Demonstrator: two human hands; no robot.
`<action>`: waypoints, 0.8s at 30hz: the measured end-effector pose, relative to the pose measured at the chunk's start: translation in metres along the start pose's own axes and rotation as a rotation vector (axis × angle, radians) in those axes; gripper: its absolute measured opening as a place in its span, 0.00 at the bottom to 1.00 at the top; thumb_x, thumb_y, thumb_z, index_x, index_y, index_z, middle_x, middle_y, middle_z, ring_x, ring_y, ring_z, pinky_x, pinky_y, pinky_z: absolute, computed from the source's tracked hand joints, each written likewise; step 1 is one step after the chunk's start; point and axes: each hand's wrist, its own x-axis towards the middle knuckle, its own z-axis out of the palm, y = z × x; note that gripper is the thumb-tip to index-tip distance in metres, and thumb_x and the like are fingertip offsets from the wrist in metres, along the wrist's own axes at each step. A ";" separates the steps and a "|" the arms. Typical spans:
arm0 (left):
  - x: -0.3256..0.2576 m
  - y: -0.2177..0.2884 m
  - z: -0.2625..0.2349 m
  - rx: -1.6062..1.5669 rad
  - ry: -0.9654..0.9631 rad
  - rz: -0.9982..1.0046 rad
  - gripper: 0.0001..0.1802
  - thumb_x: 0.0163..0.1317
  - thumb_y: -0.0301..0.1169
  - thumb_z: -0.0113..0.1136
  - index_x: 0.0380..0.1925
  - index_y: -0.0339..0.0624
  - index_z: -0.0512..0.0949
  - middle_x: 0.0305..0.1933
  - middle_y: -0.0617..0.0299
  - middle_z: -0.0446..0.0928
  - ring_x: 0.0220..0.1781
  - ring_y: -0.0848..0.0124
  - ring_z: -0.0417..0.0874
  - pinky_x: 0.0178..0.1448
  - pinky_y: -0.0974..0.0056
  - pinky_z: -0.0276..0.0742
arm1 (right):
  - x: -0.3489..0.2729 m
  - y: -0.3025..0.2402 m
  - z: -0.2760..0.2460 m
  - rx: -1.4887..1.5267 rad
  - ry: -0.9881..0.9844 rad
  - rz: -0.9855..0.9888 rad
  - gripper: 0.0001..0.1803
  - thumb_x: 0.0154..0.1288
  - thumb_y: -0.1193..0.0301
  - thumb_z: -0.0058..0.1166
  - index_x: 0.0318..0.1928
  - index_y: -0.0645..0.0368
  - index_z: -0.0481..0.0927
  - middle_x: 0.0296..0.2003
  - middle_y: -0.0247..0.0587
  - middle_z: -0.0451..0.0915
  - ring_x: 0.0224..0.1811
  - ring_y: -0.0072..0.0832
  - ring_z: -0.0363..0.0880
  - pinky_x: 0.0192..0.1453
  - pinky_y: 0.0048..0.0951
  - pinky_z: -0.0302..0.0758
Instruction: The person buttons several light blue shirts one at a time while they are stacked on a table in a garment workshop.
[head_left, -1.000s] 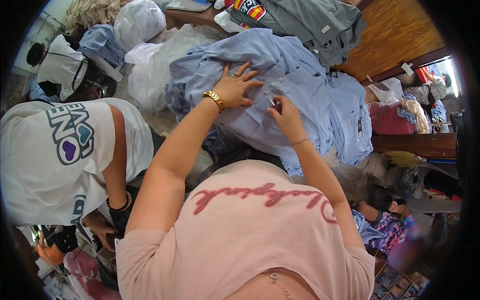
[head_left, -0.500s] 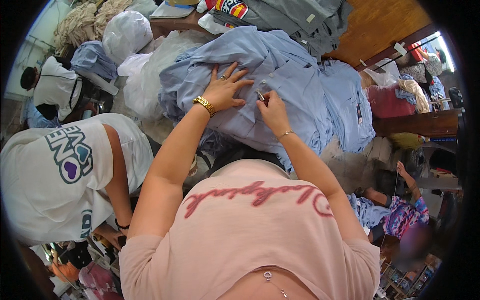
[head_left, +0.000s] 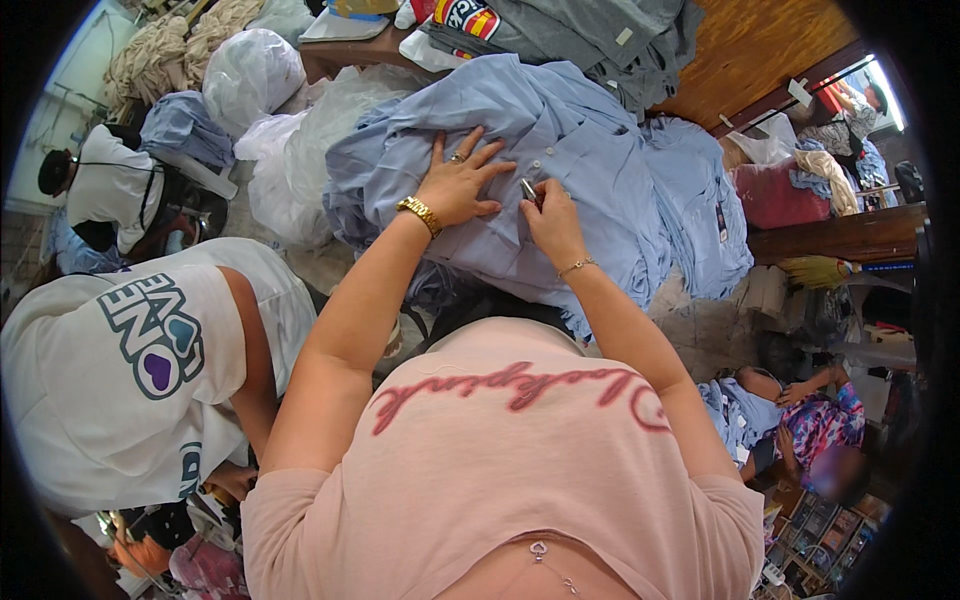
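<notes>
Your left hand [head_left: 462, 182] lies flat, pinning the blue shirt [head_left: 560, 150]; your right hand [head_left: 552, 215] pinches a small metal tool [head_left: 528, 190] — slack cloth could let it nick the fabric.

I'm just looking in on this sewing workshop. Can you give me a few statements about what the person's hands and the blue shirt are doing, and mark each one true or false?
1. The left hand lies flat, fingers spread, on the blue shirt. True.
2. The right hand is empty. False: it pinches a small dark tool against the shirt.
3. The left wrist wears a gold watch. True.
4. The shirt hangs on a hanger. False: it lies spread over a pile of blue cloth.
5. A person in a white T-shirt is at the wearer's right. False: at the left.
</notes>
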 end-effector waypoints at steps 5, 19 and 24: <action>-0.001 0.000 0.000 -0.007 0.004 0.007 0.36 0.47 0.48 0.62 0.59 0.68 0.63 0.70 0.68 0.51 0.74 0.64 0.38 0.67 0.35 0.30 | -0.002 -0.002 -0.001 0.018 0.005 -0.014 0.14 0.53 0.73 0.55 0.37 0.67 0.68 0.35 0.58 0.74 0.40 0.51 0.72 0.44 0.42 0.68; -0.011 0.004 -0.004 -0.005 0.137 0.019 0.34 0.47 0.47 0.62 0.57 0.61 0.66 0.67 0.65 0.55 0.72 0.64 0.44 0.69 0.39 0.36 | 0.017 -0.013 -0.020 -0.089 0.011 -0.197 0.09 0.58 0.72 0.51 0.40 0.61 0.72 0.39 0.47 0.72 0.38 0.43 0.74 0.41 0.37 0.71; -0.040 0.039 0.009 0.018 0.317 -0.008 0.21 0.49 0.38 0.61 0.45 0.52 0.74 0.60 0.63 0.64 0.69 0.66 0.54 0.70 0.42 0.34 | 0.029 0.019 -0.027 -0.065 0.030 -0.224 0.07 0.59 0.71 0.50 0.36 0.62 0.74 0.33 0.47 0.74 0.34 0.39 0.74 0.37 0.31 0.71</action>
